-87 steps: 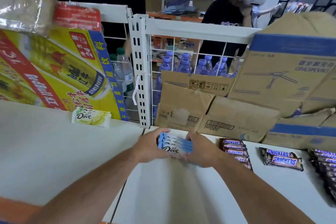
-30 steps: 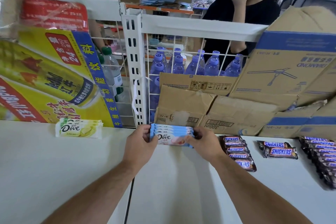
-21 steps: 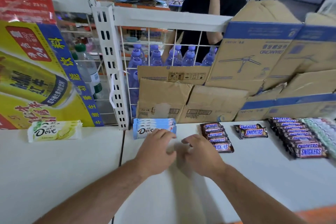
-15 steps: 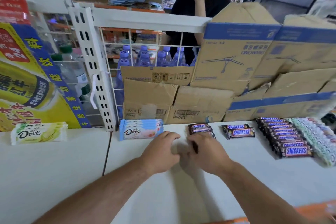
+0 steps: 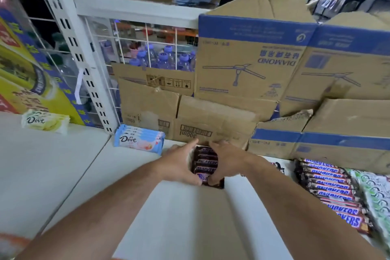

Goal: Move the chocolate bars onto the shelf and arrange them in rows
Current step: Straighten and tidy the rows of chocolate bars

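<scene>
A short row of Snickers bars [image 5: 205, 163] lies on the white shelf [image 5: 63, 171], running back toward the cardboard boxes. My left hand [image 5: 179, 163] lies along the row's left side and my right hand [image 5: 229, 160] along its right side. The fingers of both hands point forward and both thumbs touch the nearest bar. A stack of blue Dove bars [image 5: 139, 140] sits to the left by the white post. A yellow-green Dove bar [image 5: 45, 121] lies farther left. A longer Snickers row [image 5: 329, 183] runs along the right.
Cardboard boxes [image 5: 249, 65] stand stacked along the back of the shelf. A perforated white post [image 5: 84, 69] and a wire grid with water bottles are at the back left, beside a yellow drinks carton [image 5: 25, 74]. Green-and-white packs [image 5: 377, 194] lie at the far right. A person stands behind.
My hands set the blue Dove stack down by the post and let it go. Both then moved right to the short Snickers row and now flank it.
</scene>
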Motion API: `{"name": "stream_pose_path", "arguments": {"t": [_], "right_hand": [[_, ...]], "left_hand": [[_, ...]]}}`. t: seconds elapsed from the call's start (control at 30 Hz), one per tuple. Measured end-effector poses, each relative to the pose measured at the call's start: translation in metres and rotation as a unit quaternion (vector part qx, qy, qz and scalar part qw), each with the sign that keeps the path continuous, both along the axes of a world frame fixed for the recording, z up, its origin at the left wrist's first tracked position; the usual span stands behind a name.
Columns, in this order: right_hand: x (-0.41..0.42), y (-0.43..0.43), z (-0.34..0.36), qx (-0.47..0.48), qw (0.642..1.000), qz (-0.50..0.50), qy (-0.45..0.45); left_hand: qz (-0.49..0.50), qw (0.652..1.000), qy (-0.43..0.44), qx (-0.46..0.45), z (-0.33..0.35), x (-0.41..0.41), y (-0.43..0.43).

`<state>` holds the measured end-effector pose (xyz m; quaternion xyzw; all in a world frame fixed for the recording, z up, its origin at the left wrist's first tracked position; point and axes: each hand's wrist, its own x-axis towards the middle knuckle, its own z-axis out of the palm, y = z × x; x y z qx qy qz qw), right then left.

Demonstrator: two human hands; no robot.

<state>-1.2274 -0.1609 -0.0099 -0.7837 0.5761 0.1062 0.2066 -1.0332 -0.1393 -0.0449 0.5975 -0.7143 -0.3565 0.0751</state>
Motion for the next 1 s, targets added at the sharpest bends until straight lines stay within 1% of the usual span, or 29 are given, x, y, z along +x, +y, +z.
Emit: {"name": "stream_pose_path", "arguments": {"t": [0.13, 0.23, 0.3, 0.37, 0.4, 0.47, 0.53, 0.6, 0.7, 0.8, 0.87, 1.0], "right_hand": [[-0.001, 0.001, 0.001, -0.026, 0.999, 0.019, -0.022], [-0.001, 0.008, -0.005, -0.041, 0.998, 0.020, -0.049], [-0.001, 0.017, -0.009, -0.042, 0.997, 0.010, -0.063], [0.000, 0.027, -0.012, -0.045, 0.996, -0.001, -0.083], [0.001, 0.031, -0.013, -0.053, 0.994, -0.005, -0.094], [0.008, 0.034, -0.012, -0.088, 0.990, -0.008, -0.112], [0.017, 0.028, -0.011, -0.130, 0.983, -0.012, -0.126], [0.026, 0.022, -0.013, -0.150, 0.979, -0.016, -0.140], [0.028, 0.022, -0.023, -0.108, 0.977, -0.051, -0.177], [0.018, 0.029, -0.027, -0.086, 0.961, -0.126, -0.231], [0.014, 0.030, -0.027, -0.083, 0.952, -0.156, -0.249], [0.023, 0.020, -0.023, -0.084, 0.943, -0.178, -0.268]], "left_hand": [[0.026, 1.000, 0.011, -0.009, -0.002, -0.006, 0.004], [0.017, 0.999, 0.027, -0.034, -0.005, -0.010, 0.006], [0.005, 0.997, 0.068, -0.045, -0.012, -0.012, 0.010], [0.014, 0.991, 0.121, -0.052, -0.021, -0.011, 0.014], [0.021, 0.989, 0.132, -0.061, -0.024, -0.010, 0.016], [0.035, 0.985, 0.142, -0.095, -0.022, -0.008, 0.015], [0.048, 0.980, 0.130, -0.143, -0.015, -0.004, 0.009], [0.053, 0.977, 0.120, -0.165, -0.011, 0.001, 0.003], [0.041, 0.983, 0.109, -0.140, -0.015, 0.008, 0.001], [0.054, 0.981, 0.142, -0.120, -0.025, 0.011, 0.003], [0.061, 0.979, 0.144, -0.128, -0.026, 0.011, 0.002], [0.083, 0.976, 0.122, -0.158, -0.019, 0.010, -0.008]]}}
